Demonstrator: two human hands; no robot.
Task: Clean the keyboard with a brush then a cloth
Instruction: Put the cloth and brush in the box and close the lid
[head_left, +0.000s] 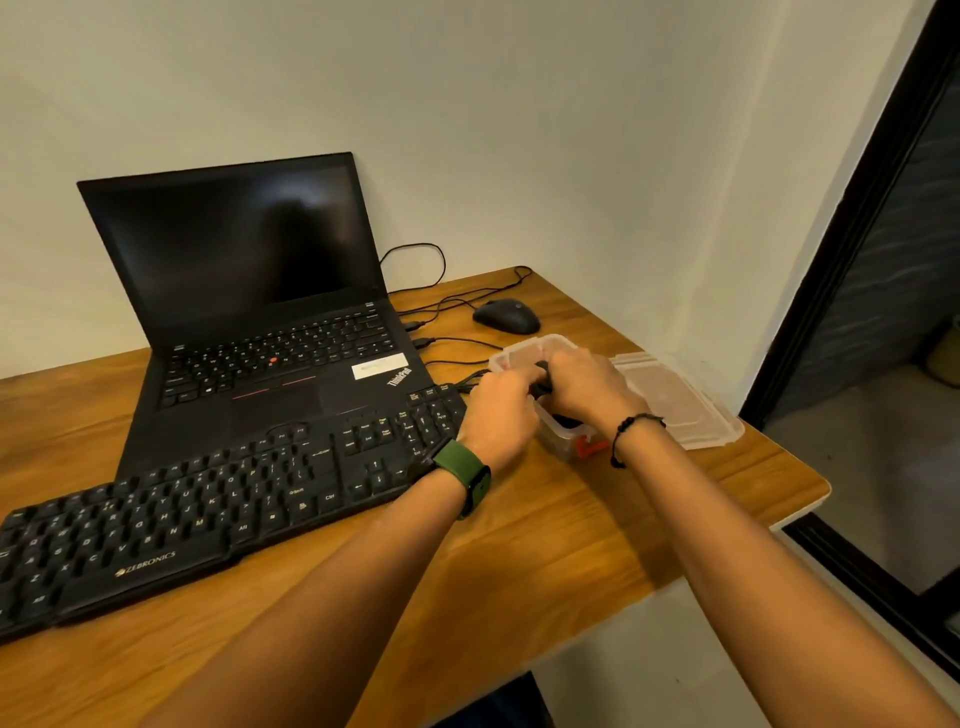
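Observation:
A black external keyboard (218, 509) lies on the wooden table in front of the laptop. To its right stands a clear plastic box (558, 439) with an orange latch. My left hand (501, 410) and my right hand (587, 387) are both over the open box, fingers closed around a dark object (543, 384) between them. What that object is cannot be made out. My left wrist wears a green watch, my right a black bead bracelet. No brush or cloth is clearly visible.
An open black laptop (249, 291) stands behind the keyboard. A black mouse (506, 316) and cables lie at the back right. The box's clear lid (675, 400) rests beside the box, near the table's right edge (789, 499). A wall closes the back.

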